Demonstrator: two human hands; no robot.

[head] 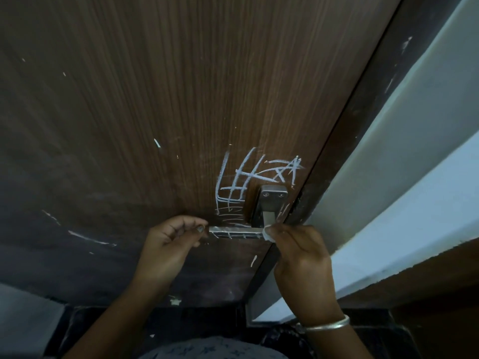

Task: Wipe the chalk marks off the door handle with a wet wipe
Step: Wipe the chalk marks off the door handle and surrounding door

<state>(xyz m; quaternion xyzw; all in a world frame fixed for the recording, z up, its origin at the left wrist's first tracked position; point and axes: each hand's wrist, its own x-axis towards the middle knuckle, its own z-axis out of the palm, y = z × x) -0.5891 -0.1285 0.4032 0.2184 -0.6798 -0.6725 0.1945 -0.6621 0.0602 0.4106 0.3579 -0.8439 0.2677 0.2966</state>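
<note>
i log: brushed-metal door handle (pixel 234 231), flat bar, chalk-streaked, on grained brown door (pixel 155 99); left hand (pixel 166 244) pinches its left tip; right hand (pixel 300 257) presses crumpled white wet wipe (pixel 267 235) at its right end.

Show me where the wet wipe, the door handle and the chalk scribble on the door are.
wet wipe (pixel 267 235): head view, the white wad pinched in the right hand's fingertips.
door handle (pixel 233 231): head view, middle of the metal lever bar.
chalk scribble (pixel 246 177): head view, crossing white lines above the handle.
</note>
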